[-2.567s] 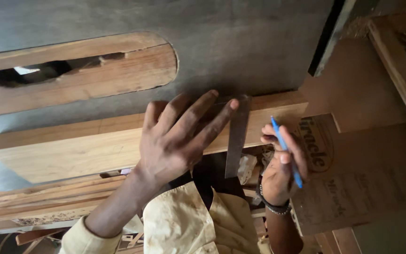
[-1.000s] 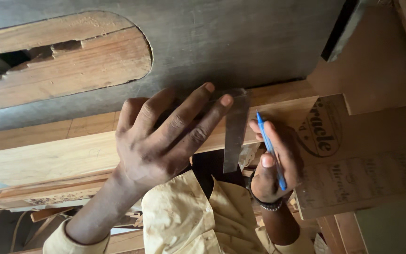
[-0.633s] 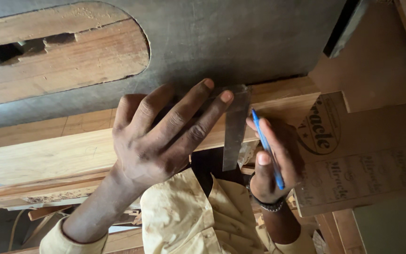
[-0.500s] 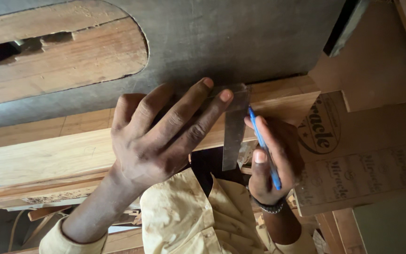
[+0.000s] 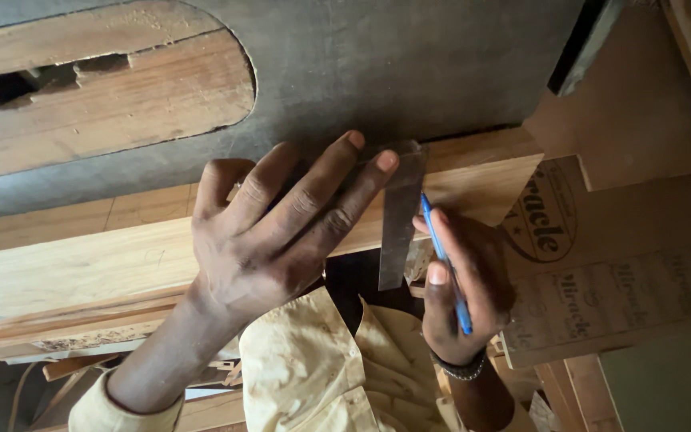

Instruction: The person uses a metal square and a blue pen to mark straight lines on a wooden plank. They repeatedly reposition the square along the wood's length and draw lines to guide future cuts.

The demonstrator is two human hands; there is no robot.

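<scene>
I keep my left hand [image 5: 269, 240] spread flat, pinning the grey metal square blade [image 5: 400, 216] across the pale wooden plank [image 5: 81, 260], while my right hand [image 5: 461, 288] fingers pinch the blue pen [image 5: 445, 260], tip tight against the blade's edge.

A flat grey metal ruler [image 5: 399, 216] lies crosswise over a long pale wooden plank [image 5: 81, 256], its far end at the plank's far edge and its near end sticking out past the near edge. The plank runs left to right, its right end cut at a slant. A slim blue pen [image 5: 444, 260] stands tilted, its tip touching the plank just beside the ruler's right edge.
</scene>
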